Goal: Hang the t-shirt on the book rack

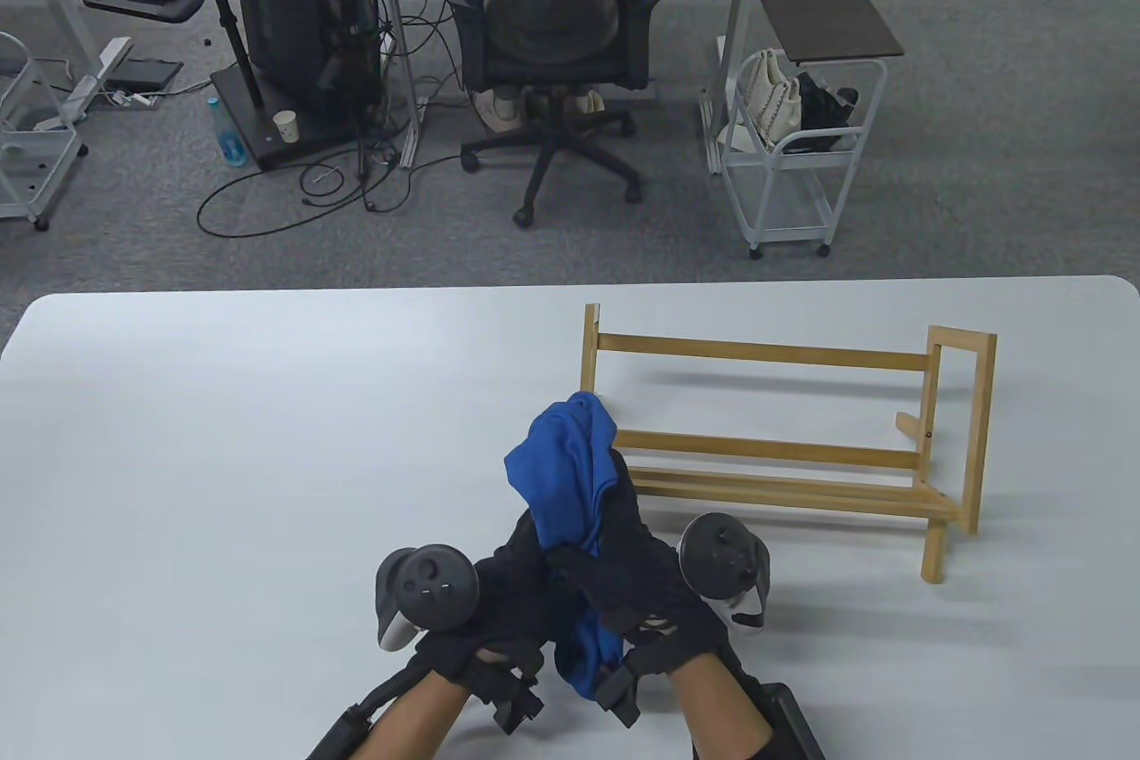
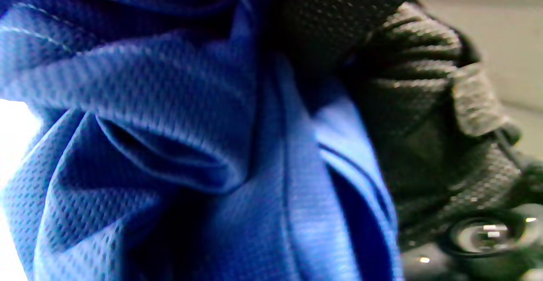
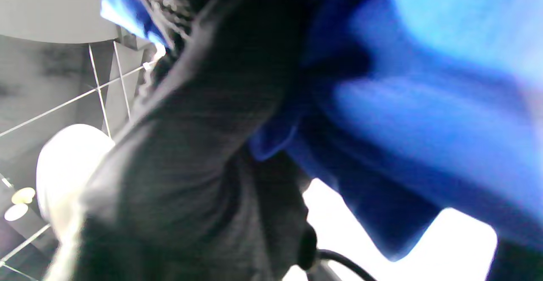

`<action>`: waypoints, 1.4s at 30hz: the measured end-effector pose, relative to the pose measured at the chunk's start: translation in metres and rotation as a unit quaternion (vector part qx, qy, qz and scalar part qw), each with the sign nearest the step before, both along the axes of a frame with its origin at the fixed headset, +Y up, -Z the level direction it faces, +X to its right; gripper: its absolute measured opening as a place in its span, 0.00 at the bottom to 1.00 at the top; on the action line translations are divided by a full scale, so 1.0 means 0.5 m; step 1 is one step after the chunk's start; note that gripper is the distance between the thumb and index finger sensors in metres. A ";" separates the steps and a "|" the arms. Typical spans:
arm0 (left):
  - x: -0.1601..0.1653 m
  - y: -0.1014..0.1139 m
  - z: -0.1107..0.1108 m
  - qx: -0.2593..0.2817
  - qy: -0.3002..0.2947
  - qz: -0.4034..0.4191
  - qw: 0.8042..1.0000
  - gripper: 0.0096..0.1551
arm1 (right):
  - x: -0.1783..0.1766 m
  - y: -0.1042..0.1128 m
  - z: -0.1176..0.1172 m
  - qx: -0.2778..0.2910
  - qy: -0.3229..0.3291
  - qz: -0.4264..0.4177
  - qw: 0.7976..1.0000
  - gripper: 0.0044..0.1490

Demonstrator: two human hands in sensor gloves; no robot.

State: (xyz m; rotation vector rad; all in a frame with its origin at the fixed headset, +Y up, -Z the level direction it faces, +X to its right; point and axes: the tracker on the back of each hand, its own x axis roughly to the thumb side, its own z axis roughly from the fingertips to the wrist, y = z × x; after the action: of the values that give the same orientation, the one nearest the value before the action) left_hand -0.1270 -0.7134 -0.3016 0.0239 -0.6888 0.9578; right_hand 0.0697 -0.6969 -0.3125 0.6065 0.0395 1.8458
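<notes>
A bunched blue t-shirt [image 1: 565, 475] is held up above the white table [image 1: 223, 439] near its front edge. My left hand [image 1: 512, 559] and my right hand [image 1: 637, 559] both grip it, pressed close together with the cloth between them. The shirt's top sticks up above the hands and a tail hangs down between my wrists. The wooden book rack [image 1: 784, 430] stands on the table just right of and behind the hands. In the left wrist view the blue cloth [image 2: 169, 145] fills the frame beside a black glove [image 2: 424, 124]. In the right wrist view blue cloth [image 3: 424, 102] lies against dark glove [image 3: 191, 145].
Beyond the table's far edge are an office chair [image 1: 552, 20], a white trolley [image 1: 793, 163] and a computer stand [image 1: 303, 29] on grey carpet.
</notes>
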 end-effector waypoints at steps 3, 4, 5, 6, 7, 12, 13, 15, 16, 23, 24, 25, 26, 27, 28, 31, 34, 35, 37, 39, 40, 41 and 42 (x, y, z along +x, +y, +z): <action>0.000 -0.003 -0.001 -0.001 -0.005 -0.006 1.000 0.54 | 0.005 -0.001 -0.003 0.002 -0.010 0.016 1.000 0.61; 0.001 -0.003 -0.001 -0.004 -0.008 -0.005 1.000 0.54 | 0.008 -0.001 -0.004 0.014 -0.019 0.028 0.999 0.60; 0.001 -0.002 -0.001 -0.005 -0.010 -0.005 1.000 0.53 | 0.009 -0.001 -0.005 0.021 -0.023 0.033 0.999 0.60; 0.001 -0.002 -0.001 -0.006 -0.010 -0.006 1.000 0.53 | 0.011 0.001 -0.004 0.030 -0.030 0.041 0.998 0.59; 0.001 -0.003 -0.001 -0.006 -0.012 -0.005 1.000 0.53 | 0.011 0.004 -0.002 0.041 -0.038 0.052 0.997 0.59; 0.001 -0.002 -0.001 -0.010 -0.013 -0.002 1.000 0.52 | 0.011 0.011 0.005 0.080 -0.065 0.080 0.991 0.57; 0.001 -0.002 -0.001 -0.011 -0.013 -0.003 1.000 0.52 | 0.012 0.011 0.006 0.084 -0.069 0.083 0.991 0.57; 0.001 -0.002 -0.001 -0.013 -0.014 -0.001 1.000 0.51 | 0.012 0.012 0.009 0.101 -0.084 0.084 0.988 0.56; 0.000 -0.002 -0.002 -0.015 -0.014 0.000 1.000 0.51 | 0.013 0.013 0.010 0.106 -0.089 0.085 0.987 0.56; -0.006 0.000 -0.005 -0.021 -0.016 0.001 1.000 0.49 | 0.017 0.015 0.013 0.126 -0.105 0.083 0.983 0.54; -0.007 0.000 -0.006 -0.023 -0.016 0.002 1.000 0.49 | 0.018 0.016 0.013 0.128 -0.106 0.083 0.983 0.54; -0.009 0.000 -0.007 -0.024 -0.016 0.003 1.000 0.48 | 0.019 0.016 0.013 0.133 -0.106 0.083 0.982 0.54; -0.012 0.001 -0.008 -0.025 -0.015 0.005 1.000 0.48 | 0.020 0.016 0.013 0.134 -0.107 0.084 0.982 0.54; -0.014 0.001 -0.009 -0.026 -0.013 0.009 1.000 0.47 | 0.021 0.016 0.013 0.135 -0.107 0.082 0.982 0.54; -0.016 0.002 -0.010 -0.029 -0.013 0.011 0.999 0.46 | 0.021 0.016 0.013 0.136 -0.108 0.081 0.981 0.53; -0.021 0.002 -0.013 -0.031 -0.013 0.010 0.999 0.45 | 0.024 0.016 0.014 0.147 -0.116 0.090 0.978 0.53; -0.023 0.003 -0.013 -0.038 -0.016 0.012 0.999 0.45 | 0.024 0.016 0.015 0.150 -0.118 0.091 0.977 0.53; -0.024 0.004 -0.013 -0.037 -0.016 0.013 0.999 0.45 | 0.024 0.017 0.015 0.151 -0.118 0.090 0.977 0.53; -0.028 0.006 -0.013 -0.035 -0.016 0.015 0.999 0.44 | 0.024 0.019 0.017 0.156 -0.121 0.091 0.976 0.53; -0.033 0.009 -0.013 -0.033 -0.015 0.017 0.999 0.43 | 0.025 0.020 0.018 0.161 -0.121 0.090 0.975 0.52; -0.035 0.010 -0.013 -0.033 -0.015 0.018 0.999 0.43 | 0.025 0.021 0.018 0.162 -0.123 0.089 0.975 0.52; -0.037 0.011 -0.013 -0.032 -0.014 0.019 0.999 0.43 | 0.025 0.021 0.018 0.163 -0.124 0.089 0.975 0.52; -0.039 0.013 -0.012 -0.030 -0.013 0.020 0.999 0.42 | 0.026 0.021 0.018 0.165 -0.127 0.091 0.974 0.52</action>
State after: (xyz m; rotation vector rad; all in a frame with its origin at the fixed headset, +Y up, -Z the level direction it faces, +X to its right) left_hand -0.1467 -0.7071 -0.3078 -0.0282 -0.6845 1.0181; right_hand 0.0828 -0.6863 -0.3036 0.6046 -0.3999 2.1151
